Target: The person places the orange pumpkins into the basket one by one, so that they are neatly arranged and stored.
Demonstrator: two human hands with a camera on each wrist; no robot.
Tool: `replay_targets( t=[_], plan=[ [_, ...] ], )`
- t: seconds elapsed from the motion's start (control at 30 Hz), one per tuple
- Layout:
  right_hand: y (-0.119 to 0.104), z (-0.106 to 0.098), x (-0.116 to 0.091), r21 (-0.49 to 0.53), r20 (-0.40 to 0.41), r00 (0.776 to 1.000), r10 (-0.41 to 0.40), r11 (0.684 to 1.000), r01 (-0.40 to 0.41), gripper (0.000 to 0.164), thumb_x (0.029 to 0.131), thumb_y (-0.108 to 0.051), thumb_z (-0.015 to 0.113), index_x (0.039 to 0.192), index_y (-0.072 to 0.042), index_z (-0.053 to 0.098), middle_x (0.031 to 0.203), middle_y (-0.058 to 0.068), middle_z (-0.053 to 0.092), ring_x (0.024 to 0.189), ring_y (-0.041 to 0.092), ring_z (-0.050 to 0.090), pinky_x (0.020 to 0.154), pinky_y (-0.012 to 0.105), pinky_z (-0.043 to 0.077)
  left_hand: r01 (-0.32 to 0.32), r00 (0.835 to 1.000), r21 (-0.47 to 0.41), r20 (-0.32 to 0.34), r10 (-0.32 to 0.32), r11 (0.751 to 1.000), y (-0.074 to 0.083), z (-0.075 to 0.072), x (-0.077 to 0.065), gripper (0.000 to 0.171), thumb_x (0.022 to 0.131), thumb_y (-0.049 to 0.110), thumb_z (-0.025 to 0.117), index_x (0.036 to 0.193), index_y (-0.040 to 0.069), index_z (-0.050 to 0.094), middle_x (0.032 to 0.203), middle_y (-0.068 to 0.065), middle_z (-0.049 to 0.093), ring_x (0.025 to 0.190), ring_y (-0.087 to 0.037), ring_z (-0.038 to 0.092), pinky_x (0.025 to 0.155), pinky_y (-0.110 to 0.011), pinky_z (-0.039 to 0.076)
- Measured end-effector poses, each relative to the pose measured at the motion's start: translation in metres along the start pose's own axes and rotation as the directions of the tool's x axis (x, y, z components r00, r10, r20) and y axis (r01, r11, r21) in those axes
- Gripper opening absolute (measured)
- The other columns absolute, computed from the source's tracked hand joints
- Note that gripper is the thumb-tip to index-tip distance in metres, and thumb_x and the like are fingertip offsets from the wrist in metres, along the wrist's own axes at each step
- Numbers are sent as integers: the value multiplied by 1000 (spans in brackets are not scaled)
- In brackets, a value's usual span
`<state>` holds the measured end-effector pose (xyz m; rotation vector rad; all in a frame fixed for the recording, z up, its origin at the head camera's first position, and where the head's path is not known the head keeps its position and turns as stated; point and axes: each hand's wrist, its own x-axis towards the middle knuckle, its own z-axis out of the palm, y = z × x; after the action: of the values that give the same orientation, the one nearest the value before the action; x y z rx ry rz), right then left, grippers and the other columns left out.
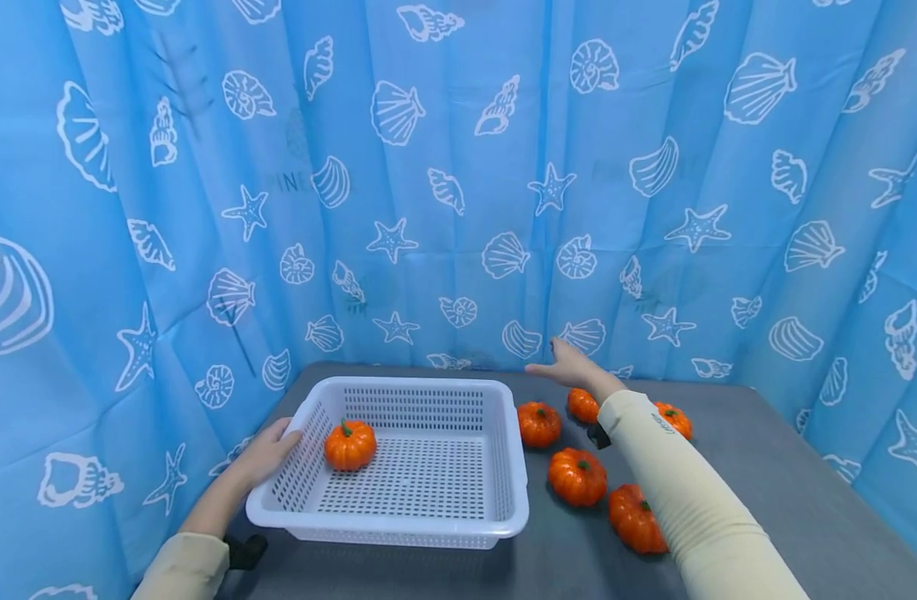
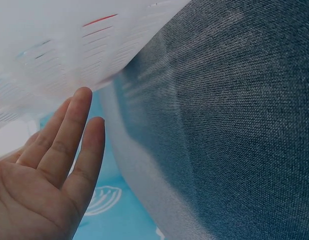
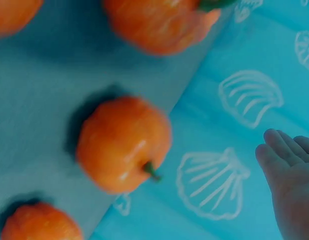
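My left hand point(image 1: 271, 450) holds the left rim of a white perforated plastic basket point(image 1: 387, 527), with the thumb over the edge. From below, the left wrist view shows straight fingers point(image 2: 62, 145) along the basket's outer wall. Inside the basket, toward its left, sits one small orange pumpkin point(image 1: 349, 446) with a green stem. My right hand point(image 1: 567, 367) is stretched out, empty, past the table's back edge, above a pumpkin point(image 1: 582, 405). In the right wrist view its fingers are straight, and one pumpkin point(image 3: 124, 145) lies mid-frame on the table.
Several more pumpkins lie right of the basket, among them one by its right wall point(image 1: 538, 425), one in front point(image 1: 577, 477) and one partly behind the right sleeve point(image 1: 634, 518). Around the grey table point(image 1: 766, 500) hangs a blue shell-print curtain point(image 1: 458, 192).
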<state>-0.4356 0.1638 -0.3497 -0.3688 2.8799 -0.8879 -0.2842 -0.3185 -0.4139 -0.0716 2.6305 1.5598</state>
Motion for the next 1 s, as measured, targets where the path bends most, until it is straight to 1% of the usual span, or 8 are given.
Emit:
replay_targets(
  t=[0.07,0.3,0.4,0.53,0.73,1.0],
  plan=[
    [10,-5,-2,-4,2,1000,17,1000,-17,100,88,-54,58,147,9,9,151,32,17,138,47,22,111,59,26,1,1000,-7,-2,-1,1000,0,0,-1,54,102,33,39,145,7,21,114,-23,61,79,-30,71,62,-44,59],
    [41,-20,-16,-17,-10,998,65,998,-65,98,90,-51,56,146,13,7,149,37,14,136,51,20,111,61,23,4,1000,-17,-9,-4,1000,1,2,0,54,101,36,40,145,10,21,115,-22,61,80,-28,71,63,-44,59],
    [53,-27,-22,-38,0,996,88,995,-88,102,89,-56,54,145,15,5,149,39,11,136,53,18,110,62,23,11,1000,-23,-16,-12,1000,1,2,1,54,101,37,41,145,12,22,115,-20,61,80,-28,71,63,-44,59],
    [68,-33,-31,-48,1,994,105,993,-105,108,87,-61,54,144,16,5,147,40,10,135,54,18,109,63,24,3,1000,-21,-16,-4,1000,0,3,0,54,101,36,41,145,11,21,116,-21,61,81,-29,71,63,-44,59],
    [85,-39,-40,-25,-19,990,139,990,-140,105,89,-56,53,143,19,3,145,43,10,133,56,18,108,64,24,-1,1000,-12,-6,1,1000,0,1,-2,55,102,34,40,146,8,20,116,-23,60,81,-29,71,63,-44,59],
    [105,-49,-57,-18,-18,980,197,980,-197,108,89,-61,50,142,19,-1,144,45,7,131,58,16,106,66,25,0,1000,-15,-3,0,1000,0,1,-3,56,102,34,40,146,7,19,116,-23,60,81,-30,71,63,-44,59]
  ],
)
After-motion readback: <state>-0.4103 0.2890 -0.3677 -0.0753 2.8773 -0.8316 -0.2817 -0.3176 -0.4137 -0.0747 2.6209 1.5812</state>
